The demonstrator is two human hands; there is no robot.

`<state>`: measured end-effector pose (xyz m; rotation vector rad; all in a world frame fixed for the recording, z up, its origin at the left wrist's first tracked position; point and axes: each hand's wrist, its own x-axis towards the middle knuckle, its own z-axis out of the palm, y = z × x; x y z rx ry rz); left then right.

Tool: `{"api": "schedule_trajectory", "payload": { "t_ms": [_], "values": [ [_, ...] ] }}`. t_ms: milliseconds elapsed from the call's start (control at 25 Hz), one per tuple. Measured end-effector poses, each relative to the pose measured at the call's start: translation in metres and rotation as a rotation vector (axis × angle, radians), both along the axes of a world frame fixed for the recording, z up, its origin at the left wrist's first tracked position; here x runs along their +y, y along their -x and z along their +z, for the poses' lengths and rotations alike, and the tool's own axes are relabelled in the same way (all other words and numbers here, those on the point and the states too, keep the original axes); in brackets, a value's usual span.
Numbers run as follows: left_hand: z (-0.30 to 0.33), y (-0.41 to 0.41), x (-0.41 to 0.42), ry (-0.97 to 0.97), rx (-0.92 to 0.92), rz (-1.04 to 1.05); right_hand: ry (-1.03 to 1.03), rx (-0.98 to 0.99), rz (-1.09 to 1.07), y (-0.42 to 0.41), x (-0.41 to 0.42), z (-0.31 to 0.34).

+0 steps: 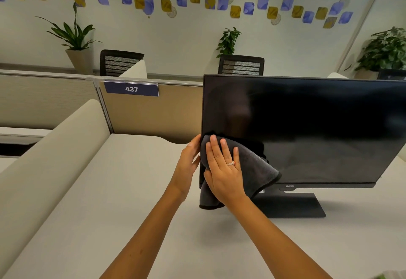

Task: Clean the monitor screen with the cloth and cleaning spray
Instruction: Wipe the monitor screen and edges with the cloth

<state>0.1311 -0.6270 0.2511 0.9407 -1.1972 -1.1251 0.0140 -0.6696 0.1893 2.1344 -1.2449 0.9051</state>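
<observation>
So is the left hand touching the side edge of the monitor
Touching. The head view shows the left hand with its fingers against the monitor at its left edge, no gap visible, while the right hand presses the grey cloth on the screen.

Dark grey cloth [257, 168]; black monitor [307, 124]; beige desk [131, 190].

Partition sign: there it is, "437" in white digits on a dark blue plate [131, 89]; the plate sits at the top edge of the beige cubicle partition [151, 113], left of the screen
Monitor brand: "BenQ" in small pale letters [289, 186]; it stands on the lower bezel of the black monitor [307, 124], near the middle, just above the stand
Anything else: no other readable text
</observation>
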Motion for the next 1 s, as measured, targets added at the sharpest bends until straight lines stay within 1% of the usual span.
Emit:
{"api": "schedule_trajectory", "payload": {
  "t_ms": [240, 400, 480, 600, 800, 1000],
  "values": [
    [0.002, 0.005, 0.002, -0.041, 0.044, 0.045, 0.068, -0.125, 0.070, -0.022, -0.015, 0.054],
    [0.003, 0.006, 0.001, -0.086, 0.028, 0.107, 0.122, -0.129, 0.098, -0.025, -0.025, 0.085],
    [0.005, 0.006, 0.001, -0.079, 0.014, 0.115, 0.153, -0.144, 0.102, -0.026, -0.029, 0.101],
    [0.004, 0.004, 0.000, -0.095, 0.042, 0.112, 0.187, -0.146, 0.097, -0.027, -0.036, 0.123],
    [0.004, 0.004, 0.000, -0.105, 0.031, 0.117, 0.219, -0.122, 0.090, -0.017, -0.039, 0.136],
    [0.003, 0.010, 0.000, -0.075, -0.023, 0.069, 0.220, -0.225, 0.000, 0.018, -0.043, 0.140]
  ]
}}
